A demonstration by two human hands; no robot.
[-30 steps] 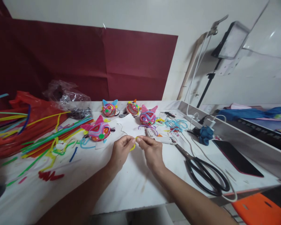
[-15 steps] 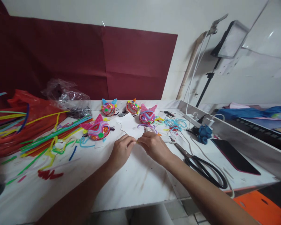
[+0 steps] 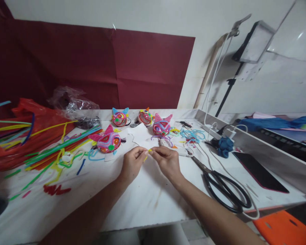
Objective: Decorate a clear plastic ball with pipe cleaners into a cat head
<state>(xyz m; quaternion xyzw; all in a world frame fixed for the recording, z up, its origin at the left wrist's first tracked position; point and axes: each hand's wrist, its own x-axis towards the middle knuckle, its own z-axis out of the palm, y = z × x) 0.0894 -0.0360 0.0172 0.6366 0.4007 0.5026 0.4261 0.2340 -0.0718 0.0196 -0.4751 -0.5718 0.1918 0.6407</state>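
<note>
My left hand and my right hand meet above the white table, thumbs and fingertips pinched together. Between them they hold a short yellow pipe cleaner, mostly covered by the fingers. Just beyond lies a sheet of white paper. A pink-eared cat-face ornament wound from coloured pipe cleaners sits left of my left hand, and a second pink-eared one stands behind my right hand. Near that hand is a white hot glue gun, partly hidden.
Large black-handled scissors and a phone lie to the right, with a white cable between them. Loose pipe cleaners and a red plastic bag cover the left. Two more ornaments stand at the back.
My hands have turned slightly, and the yellow pipe cleaner between the fingertips shows more plainly, with one end pointing down. The view has shifted a little. The things on the table stay put.
</note>
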